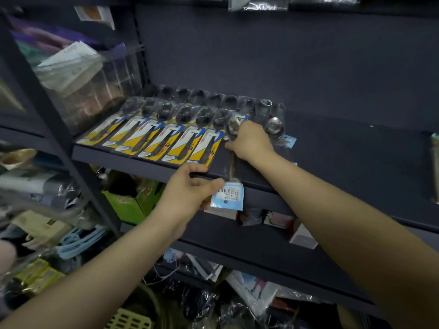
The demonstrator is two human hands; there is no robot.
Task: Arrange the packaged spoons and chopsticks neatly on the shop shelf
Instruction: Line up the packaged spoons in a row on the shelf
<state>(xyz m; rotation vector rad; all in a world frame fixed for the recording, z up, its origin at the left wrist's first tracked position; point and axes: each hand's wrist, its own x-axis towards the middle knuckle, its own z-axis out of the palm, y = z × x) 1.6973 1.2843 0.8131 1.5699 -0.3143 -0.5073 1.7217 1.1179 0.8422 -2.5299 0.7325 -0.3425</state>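
My right hand covers the middle of the packaged spoon I am handling, so I cannot see how its handle lies on the shelf. My left hand hides part of the blue card at that spoon's near end, and the print on the card is too small to read. Behind the spoon, the back row of spoon packets is dark and blurred; I cannot count them surely. Left of the spoon, the lettering on the yellow cards is unreadable. Far right of the spoon, a packet is cut off by the edge. Left of the shelf, the goods are smeared by blur.
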